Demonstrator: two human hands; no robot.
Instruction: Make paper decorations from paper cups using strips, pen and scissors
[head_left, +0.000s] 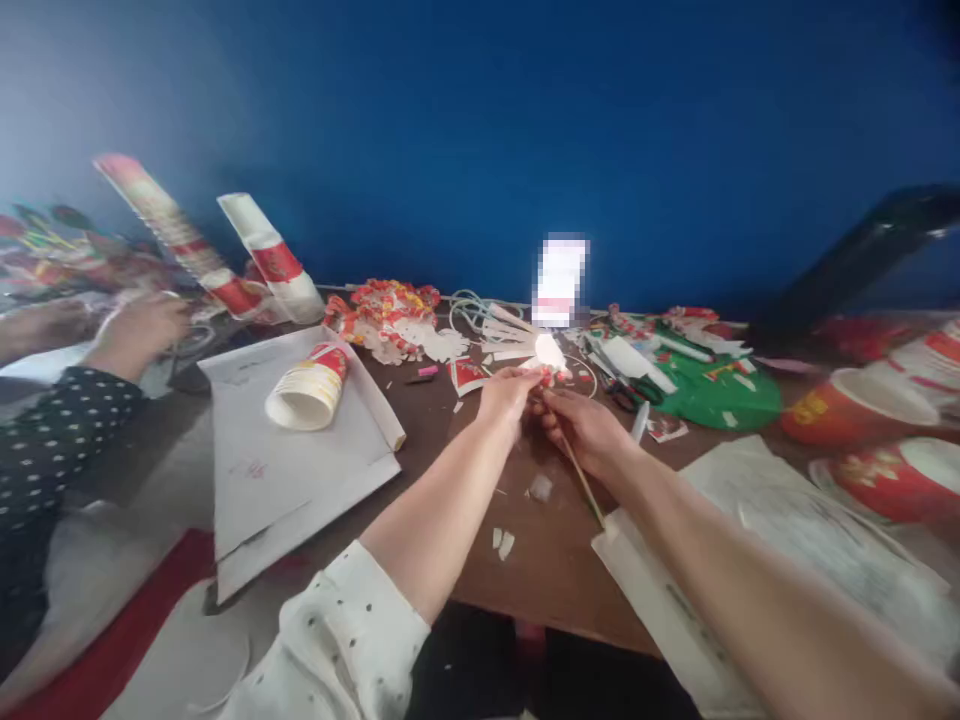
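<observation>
Both my hands meet over the middle of the brown table. My left hand (511,395) is closed, its fingertips pinching a small red-and-white paper piece (553,376). My right hand (589,428) is closed around a thin stick (582,478), which slants down toward the table's front edge. The stick's upper end meets the paper piece between the fingertips; whether the two are joined is hidden. Just beyond the fingers is a bright white patch (550,352), too glaring to make out. White paper scraps (503,543) lie below my hands.
A paper cup (306,388) lies on white sheets (277,500) at left. Stacked cups (274,262) lean behind. Cut red-and-white pieces (386,315), scissors (637,392) and a green disc (724,390) lie farther back. Red cups (855,405) stand right. A co-worker's hand (146,325) is at left.
</observation>
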